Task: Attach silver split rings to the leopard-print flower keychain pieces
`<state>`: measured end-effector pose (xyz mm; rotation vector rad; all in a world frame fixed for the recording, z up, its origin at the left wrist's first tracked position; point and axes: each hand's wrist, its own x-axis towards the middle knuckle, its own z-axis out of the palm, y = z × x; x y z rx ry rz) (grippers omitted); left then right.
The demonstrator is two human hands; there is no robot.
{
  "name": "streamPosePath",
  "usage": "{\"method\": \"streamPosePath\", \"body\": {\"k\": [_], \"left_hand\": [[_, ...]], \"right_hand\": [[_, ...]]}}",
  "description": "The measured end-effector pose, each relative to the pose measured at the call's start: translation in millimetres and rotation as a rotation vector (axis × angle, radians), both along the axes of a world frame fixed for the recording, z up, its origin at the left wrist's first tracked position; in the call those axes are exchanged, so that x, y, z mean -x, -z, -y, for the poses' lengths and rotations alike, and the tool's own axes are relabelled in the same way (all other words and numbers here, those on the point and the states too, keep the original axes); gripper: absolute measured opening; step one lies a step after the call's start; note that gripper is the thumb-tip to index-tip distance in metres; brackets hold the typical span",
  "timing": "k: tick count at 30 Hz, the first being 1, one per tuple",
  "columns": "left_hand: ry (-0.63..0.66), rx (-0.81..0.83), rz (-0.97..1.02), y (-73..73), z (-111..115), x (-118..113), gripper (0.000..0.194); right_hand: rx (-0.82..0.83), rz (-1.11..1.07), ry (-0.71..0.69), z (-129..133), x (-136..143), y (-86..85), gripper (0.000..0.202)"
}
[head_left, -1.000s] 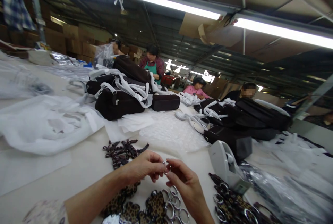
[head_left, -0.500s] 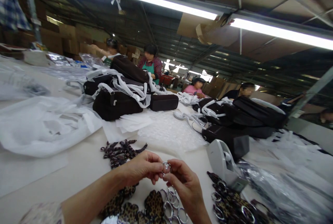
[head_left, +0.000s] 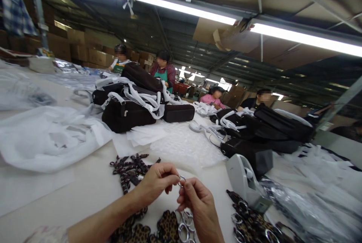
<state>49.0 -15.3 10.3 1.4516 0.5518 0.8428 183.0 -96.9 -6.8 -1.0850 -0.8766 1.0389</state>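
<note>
Between both hands is a small silver metal ring, held up above the table. My left hand pinches its left side with thumb and forefinger. On the other side, the thumb and fingers of my right hand close on the ring; part of it is hidden behind them. Below lie several loose silver rings beside leopard-print pieces. Past my left wrist sits a pile of dark twisted straps. To the right are more leopard-print pieces with rings.
A grey tape dispenser stands right of my hands. Black bags with white-wrapped straps are heaped at back left, more black bags at back right. Clear plastic and white wrapping sheets cover parts of the table. Several people work beyond.
The ring has turned from facing me to a more edge-on angle. My right hand has dropped slightly and its fingers have curled in more. The person at far left has lowered an arm.
</note>
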Motion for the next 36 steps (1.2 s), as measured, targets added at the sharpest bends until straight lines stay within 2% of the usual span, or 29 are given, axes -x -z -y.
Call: {"method": "streamPosePath", "body": {"k": [4,10,19,29,36], "left_hand": [[0.034,0.145,0.008,1.9,-1,-2,0.025],[0.106,0.236,0.009,3.1,3,-2,0.030],[0.159,0.289,0.008,4.5,4,-1,0.029],[0.205,0.347,-0.024,11.4,5,1,0.031],[0.226,0.332,0.026,4.9,4,1,0.030]], "right_hand": [[-0.125,0.236,0.152,2,-5,3.1,0.028],[-0.179,0.463,0.180,4,-12,5.7,0.022],[-0.171,0.430,0.044,4,-17,2.0,0.019],[-0.143,0.471,-0.099,9,-21,-10.0,0.009],[-0.148,0.291,-0.103,6,-18,-3.3,0.019]]}}
